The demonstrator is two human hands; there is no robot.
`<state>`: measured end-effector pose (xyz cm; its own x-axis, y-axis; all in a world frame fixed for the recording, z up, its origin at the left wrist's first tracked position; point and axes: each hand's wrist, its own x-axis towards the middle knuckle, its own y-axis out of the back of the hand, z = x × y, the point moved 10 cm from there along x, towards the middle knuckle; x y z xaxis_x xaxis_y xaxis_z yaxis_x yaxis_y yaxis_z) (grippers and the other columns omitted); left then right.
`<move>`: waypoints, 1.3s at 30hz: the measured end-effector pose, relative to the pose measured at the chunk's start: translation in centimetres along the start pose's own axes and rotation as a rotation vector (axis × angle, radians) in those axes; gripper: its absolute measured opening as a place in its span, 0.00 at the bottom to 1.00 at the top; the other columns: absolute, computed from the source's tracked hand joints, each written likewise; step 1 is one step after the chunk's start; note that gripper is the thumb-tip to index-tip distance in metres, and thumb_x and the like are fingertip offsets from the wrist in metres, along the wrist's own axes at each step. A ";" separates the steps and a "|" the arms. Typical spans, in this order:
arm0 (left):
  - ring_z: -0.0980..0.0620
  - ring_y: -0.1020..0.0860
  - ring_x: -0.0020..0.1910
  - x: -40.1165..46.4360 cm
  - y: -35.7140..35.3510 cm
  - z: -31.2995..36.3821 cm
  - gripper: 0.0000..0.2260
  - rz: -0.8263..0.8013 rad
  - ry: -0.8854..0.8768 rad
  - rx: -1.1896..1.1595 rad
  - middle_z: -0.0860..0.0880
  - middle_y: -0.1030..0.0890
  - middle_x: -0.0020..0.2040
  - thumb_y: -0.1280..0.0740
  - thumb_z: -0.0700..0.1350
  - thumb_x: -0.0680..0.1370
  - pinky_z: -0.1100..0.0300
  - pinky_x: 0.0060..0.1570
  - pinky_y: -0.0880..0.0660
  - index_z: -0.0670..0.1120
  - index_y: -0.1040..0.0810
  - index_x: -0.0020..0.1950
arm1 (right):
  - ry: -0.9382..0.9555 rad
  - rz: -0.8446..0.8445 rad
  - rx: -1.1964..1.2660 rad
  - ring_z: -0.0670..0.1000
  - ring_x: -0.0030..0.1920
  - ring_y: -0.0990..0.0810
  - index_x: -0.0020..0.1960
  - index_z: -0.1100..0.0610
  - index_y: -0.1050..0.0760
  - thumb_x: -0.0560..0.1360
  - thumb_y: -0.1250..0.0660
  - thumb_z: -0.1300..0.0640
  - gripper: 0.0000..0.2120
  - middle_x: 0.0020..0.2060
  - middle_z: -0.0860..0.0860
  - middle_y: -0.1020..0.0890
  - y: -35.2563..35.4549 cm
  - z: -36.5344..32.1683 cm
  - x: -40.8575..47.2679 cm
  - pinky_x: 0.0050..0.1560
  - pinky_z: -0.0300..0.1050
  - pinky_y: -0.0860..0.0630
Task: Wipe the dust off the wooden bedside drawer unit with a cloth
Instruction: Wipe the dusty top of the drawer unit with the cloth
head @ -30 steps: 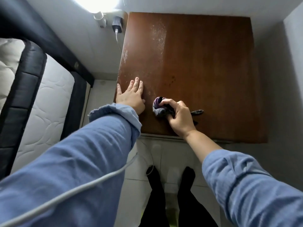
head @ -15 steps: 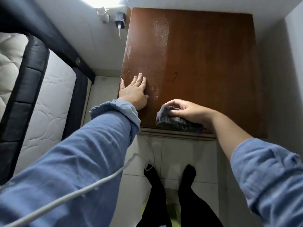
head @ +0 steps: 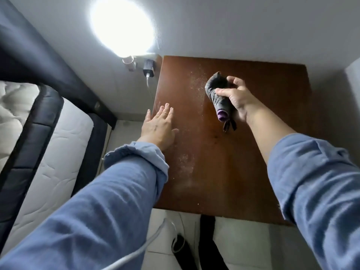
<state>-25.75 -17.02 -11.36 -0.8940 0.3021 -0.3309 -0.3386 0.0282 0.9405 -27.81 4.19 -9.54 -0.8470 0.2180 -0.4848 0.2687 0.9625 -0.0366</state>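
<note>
The wooden bedside drawer unit (head: 243,162) shows its brown top from above, with pale dust specks along its left half. My right hand (head: 236,98) grips a bunched grey cloth (head: 218,94) with a purple edge, held over the far middle of the top beside the dust streak. My left hand (head: 158,127) lies flat with fingers spread at the unit's left edge, holding nothing.
A bed with a white mattress (head: 48,152) and dark frame lies to the left. A black charger (head: 149,70) with a white cable is plugged into the wall beside the unit. A bright light (head: 120,26) glares on the wall. My feet stand on white floor tiles (head: 243,246).
My right hand has carried the cloth from the near front edge of the top to the far middle. The left hand has stayed at the left edge.
</note>
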 end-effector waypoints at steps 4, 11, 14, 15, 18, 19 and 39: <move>0.53 0.56 0.78 3.4 -0.3 -0.5 0.34 -0.071 0.001 -0.004 0.48 0.58 0.80 0.43 0.58 0.80 0.49 0.75 0.58 0.45 0.56 0.79 | 0.184 0.131 -0.223 0.48 0.55 0.27 0.70 0.55 0.40 0.73 0.34 0.65 0.28 0.60 0.51 0.29 -0.6 -4.0 6.4 0.54 0.40 0.29; 0.55 0.61 0.77 5.1 -1.4 -0.9 0.35 -0.074 0.026 -0.006 0.51 0.62 0.79 0.46 0.61 0.80 0.47 0.75 0.60 0.48 0.60 0.79 | 0.407 0.283 -0.530 0.50 0.57 0.23 0.66 0.59 0.35 0.73 0.36 0.63 0.22 0.61 0.53 0.23 -3.1 -6.9 15.2 0.49 0.26 0.34; 0.56 0.62 0.77 5.2 -1.5 -1.0 0.35 -0.075 0.035 -0.030 0.52 0.63 0.79 0.46 0.61 0.80 0.46 0.74 0.61 0.49 0.61 0.79 | 0.459 0.315 -0.717 0.55 0.64 0.26 0.67 0.58 0.34 0.72 0.38 0.62 0.24 0.64 0.55 0.24 -4.9 -6.3 16.8 0.62 0.40 0.33; 0.56 0.62 0.77 5.3 -1.6 -1.2 0.35 -0.081 0.036 -0.040 0.53 0.63 0.79 0.46 0.61 0.80 0.46 0.74 0.61 0.49 0.61 0.79 | 0.469 0.317 -0.750 0.56 0.64 0.26 0.67 0.58 0.34 0.71 0.38 0.61 0.24 0.64 0.55 0.24 -5.4 -6.0 17.1 0.63 0.43 0.33; 0.56 0.62 0.77 5.6 -1.8 -1.4 0.35 -0.095 0.040 -0.053 0.53 0.63 0.79 0.46 0.61 0.80 0.44 0.75 0.61 0.49 0.60 0.79 | 0.496 0.266 -0.792 0.58 0.62 0.26 0.66 0.58 0.33 0.70 0.40 0.62 0.24 0.62 0.57 0.24 -6.3 -5.5 16.8 0.63 0.45 0.31; 0.56 0.61 0.77 5.5 -2.0 -1.5 0.35 -0.105 0.044 -0.055 0.53 0.63 0.79 0.45 0.61 0.80 0.44 0.74 0.61 0.49 0.60 0.79 | 0.491 0.234 -0.821 0.59 0.62 0.26 0.66 0.59 0.32 0.70 0.40 0.62 0.23 0.61 0.59 0.24 -6.7 -5.0 16.2 0.63 0.46 0.31; 0.53 0.57 0.78 -1.6 -1.9 -1.6 0.34 -0.109 -0.029 0.075 0.48 0.59 0.79 0.42 0.54 0.81 0.44 0.74 0.61 0.44 0.57 0.79 | 0.394 0.141 -0.831 0.59 0.56 0.28 0.62 0.53 0.29 0.69 0.39 0.67 0.23 0.50 0.60 0.21 -5.8 3.9 1.5 0.58 0.45 0.31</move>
<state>-24.18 -19.07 -12.71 -0.8436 0.3209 -0.4304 -0.4097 0.1334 0.9024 -28.84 -1.65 -13.43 -0.9671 0.2343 -0.0994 0.0955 0.6962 0.7114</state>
